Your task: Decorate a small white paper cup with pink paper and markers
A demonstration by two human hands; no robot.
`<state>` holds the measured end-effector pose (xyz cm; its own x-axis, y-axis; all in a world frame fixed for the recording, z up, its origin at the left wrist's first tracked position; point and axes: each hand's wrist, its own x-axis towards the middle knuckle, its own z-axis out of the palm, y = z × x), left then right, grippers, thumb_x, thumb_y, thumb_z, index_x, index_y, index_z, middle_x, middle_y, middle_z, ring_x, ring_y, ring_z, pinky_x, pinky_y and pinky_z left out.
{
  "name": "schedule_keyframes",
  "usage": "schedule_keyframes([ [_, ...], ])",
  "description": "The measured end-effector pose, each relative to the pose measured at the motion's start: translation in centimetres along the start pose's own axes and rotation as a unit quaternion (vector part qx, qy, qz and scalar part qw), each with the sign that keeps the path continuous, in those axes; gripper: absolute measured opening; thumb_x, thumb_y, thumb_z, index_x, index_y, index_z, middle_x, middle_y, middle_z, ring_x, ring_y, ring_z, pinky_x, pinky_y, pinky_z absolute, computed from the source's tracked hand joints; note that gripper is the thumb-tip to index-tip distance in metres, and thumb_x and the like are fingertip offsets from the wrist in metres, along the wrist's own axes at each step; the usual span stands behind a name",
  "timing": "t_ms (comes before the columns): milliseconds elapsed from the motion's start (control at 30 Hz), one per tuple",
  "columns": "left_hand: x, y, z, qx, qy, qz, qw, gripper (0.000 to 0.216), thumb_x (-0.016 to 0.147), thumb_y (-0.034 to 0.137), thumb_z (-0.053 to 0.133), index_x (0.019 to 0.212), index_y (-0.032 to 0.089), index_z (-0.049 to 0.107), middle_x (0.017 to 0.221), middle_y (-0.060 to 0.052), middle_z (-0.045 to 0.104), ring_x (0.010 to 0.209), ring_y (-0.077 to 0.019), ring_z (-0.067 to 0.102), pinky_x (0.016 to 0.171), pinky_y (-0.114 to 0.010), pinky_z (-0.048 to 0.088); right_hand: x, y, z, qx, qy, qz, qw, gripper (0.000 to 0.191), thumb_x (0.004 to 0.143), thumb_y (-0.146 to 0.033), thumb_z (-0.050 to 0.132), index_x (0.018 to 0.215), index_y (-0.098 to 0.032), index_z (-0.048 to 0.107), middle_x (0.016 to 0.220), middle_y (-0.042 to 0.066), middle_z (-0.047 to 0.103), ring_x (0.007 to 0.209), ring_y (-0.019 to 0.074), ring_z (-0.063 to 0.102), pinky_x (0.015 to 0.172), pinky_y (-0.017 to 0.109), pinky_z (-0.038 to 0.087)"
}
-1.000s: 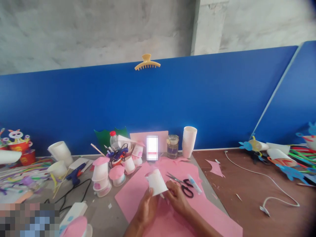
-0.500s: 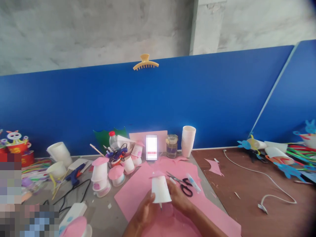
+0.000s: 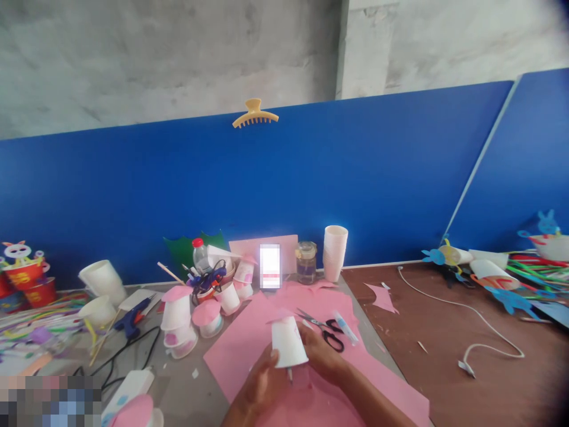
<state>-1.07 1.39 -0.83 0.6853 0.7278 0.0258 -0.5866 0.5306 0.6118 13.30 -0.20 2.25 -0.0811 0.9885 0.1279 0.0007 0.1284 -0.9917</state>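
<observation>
A white paper cup (image 3: 288,343) is held between my two hands, tilted, with its wide rim toward me. My left hand (image 3: 265,369) is closed on the cup's left side, thumb near the rim. From the right, my right hand (image 3: 319,354) grips the other side, its fingers partly hidden behind the cup. A pink paper piece (image 3: 281,315) sits at the cup's far end. Below the rim a thin pointed tip, perhaps a pencil, shows. Under my hands lies pink paper (image 3: 373,373). Black-handled scissors (image 3: 326,333) rest on it, beside a whitish tube (image 3: 345,328).
Pink-topped paper cups (image 3: 176,317) stand left of the paper, near a blue glue gun (image 3: 133,317) and its cable. Behind are a lit phone (image 3: 270,267), a glass jar (image 3: 306,264) and a cup stack (image 3: 335,254). A white cable (image 3: 462,308) crosses the brown tabletop.
The view has shifted slightly, moving the background a little left. The cup is tilted slightly differently, and both hands keep their hold. A blurred patch at the far left edge is gone.
</observation>
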Motion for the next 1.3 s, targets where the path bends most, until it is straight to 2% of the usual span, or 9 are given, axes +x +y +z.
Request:
schedule_keyframes([
  [133, 0.1, -0.3, 0.1, -0.023, -0.005, 0.0, 1.0, 0.054, 0.073, 0.035, 0.067, 0.122, 0.014, 0.059, 0.095, -0.013, 0.07, 0.096, -0.0327, 0.062, 0.087, -0.043, 0.043, -0.1, -0.7, 0.6, 0.005, -0.026, 0.004, 1.0, 0.026, 0.069, -0.022, 0.064, 0.095, -0.022, 0.068, 0.079, 0.0, 0.066, 0.067, 0.0171, 0.057, 0.062, 0.028, 0.046],
  [267, 0.2, 0.1, 1.0, -0.026, 0.007, 0.017, 0.999, 0.06, 0.069, 0.035, 0.071, 0.123, 0.014, 0.059, 0.095, -0.013, 0.071, 0.102, -0.0341, 0.06, 0.092, -0.044, 0.041, 0.2, 0.0, 0.4, 0.084, -0.023, 0.056, 0.995, 0.026, 0.064, -0.018, 0.066, 0.091, -0.019, 0.067, 0.066, -0.004, 0.059, 0.053, 0.0104, 0.047, 0.051, 0.022, 0.038],
  [433, 0.5, 1.1, 1.6, -0.061, 0.012, 0.051, 0.997, 0.06, 0.07, 0.035, 0.071, 0.125, 0.017, 0.058, 0.104, -0.01, 0.071, 0.112, -0.0305, 0.057, 0.101, -0.041, 0.035, 1.2, 2.4, -1.5, 0.369, -0.005, 0.124, 0.921, 0.021, 0.063, -0.017, 0.065, 0.084, -0.016, 0.064, 0.061, -0.004, 0.057, 0.047, 0.0071, 0.044, 0.049, 0.02, 0.035],
  [533, 0.5, 1.2, 0.9, -0.07, 0.008, 0.015, 0.997, 0.054, 0.071, 0.036, 0.07, 0.12, 0.015, 0.061, 0.108, -0.012, 0.069, 0.113, -0.0302, 0.057, 0.102, -0.042, 0.034, 1.7, 3.4, -2.9, 0.414, 0.026, 0.112, 0.903, 0.014, 0.067, -0.027, 0.065, 0.074, -0.017, 0.059, 0.057, -0.005, 0.052, 0.041, 0.0044, 0.033, 0.051, 0.022, 0.038],
  [633, 0.6, 0.9, -0.2, -0.056, 0.018, -0.015, 0.998, 0.04, 0.074, 0.034, 0.068, 0.106, 0.01, 0.067, 0.108, -0.016, 0.069, 0.106, -0.0296, 0.061, 0.101, -0.041, 0.036, 1.9, 3.9, -3.6, 0.446, 0.05, 0.093, 0.889, 0.019, 0.066, -0.032, 0.067, 0.071, -0.018, 0.055, 0.056, -0.007, 0.049, 0.039, 0.0037, 0.027, 0.05, 0.023, 0.036],
  [733, 0.8, 0.5, -0.8, -0.023, 0.072, 0.01, 0.997, 0.028, 0.074, 0.029, 0.07, 0.096, 0.012, 0.068, 0.101, -0.014, 0.07, 0.095, -0.0283, 0.065, 0.095, -0.043, 0.04, 1.9, 4.1, -3.6, 0.47, 0.064, 0.074, 0.877, 0.019, 0.069, -0.033, 0.067, 0.076, -0.02, 0.057, 0.052, -0.009, 0.045, 0.037, 0.0035, 0.024, 0.053, 0.024, 0.038],
  [867, 0.9, 0.3, -0.4, 0.015, 0.12, 0.037, 0.992, 0.033, 0.069, 0.031, 0.076, 0.096, 0.015, 0.068, 0.095, -0.011, 0.07, 0.087, -0.0251, 0.065, 0.088, -0.04, 0.043, 1.7, 4.1, -3.1, 0.475, 0.077, 0.046, 0.875, 0.02, 0.071, -0.035, 0.068, 0.085, -0.021, 0.06, 0.058, -0.007, 0.055, 0.043, 0.0072, 0.039, 0.068, 0.033, 0.045],
  [1133, 1.2, -0.1, 0.2, 0.004, 0.13, 0.022, 0.991, 0.043, 0.073, 0.048, 0.069, 0.098, 0.013, 0.07, 0.097, -0.013, 0.069, 0.086, -0.0252, 0.064, 0.081, -0.036, 0.045, 1.5, 3.4, -2.6, 0.461, 0.038, 0.008, 0.886, 0.021, 0.071, -0.035, 0.072, 0.083, -0.021, 0.062, 0.068, -0.002, 0.063, 0.062, 0.0126, 0.057, 0.069, 0.03, 0.046],
  [1300, 1.1, 0.4, 0.2, -0.009, 0.114, 0.026, 0.993, 0.037, 0.075, 0.04, 0.071, 0.099, 0.012, 0.068, 0.103, -0.012, 0.067, 0.097, -0.0246, 0.061, 0.089, -0.036, 0.043, 1.3, 3.2, -2.4, 0.467, 0.017, 0.016, 0.884, 0.02, 0.069, -0.03, 0.072, 0.084, -0.018, 0.065, 0.07, 0.001, 0.066, 0.064, 0.0149, 0.06, 0.066, 0.028, 0.046],
])
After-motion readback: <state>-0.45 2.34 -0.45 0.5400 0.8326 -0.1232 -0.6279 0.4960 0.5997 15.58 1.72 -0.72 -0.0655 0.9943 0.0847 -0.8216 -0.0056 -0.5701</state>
